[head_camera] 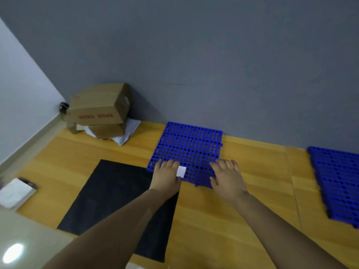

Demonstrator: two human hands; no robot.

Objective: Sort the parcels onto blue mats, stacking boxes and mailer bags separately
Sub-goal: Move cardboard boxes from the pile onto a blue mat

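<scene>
Blue mat [189, 146] is lying flat on the wooden floor [242, 191], far edge against the grey wall [213, 65]. Left hand [167, 176] and right hand [226, 178] are resting on its near edge, fingers straight and spread, gripping nothing. A small white square [181, 171] is showing just beside the left hand. Second blue mat [338, 181] is lying well to the right. Cardboard boxes [99, 107] are sitting stacked in the corner on a white mailer bag [126, 133]. Black mat [116, 200] is lying near left.

Red print on upper cardboard box [99, 105] side, too blurred to read.
</scene>
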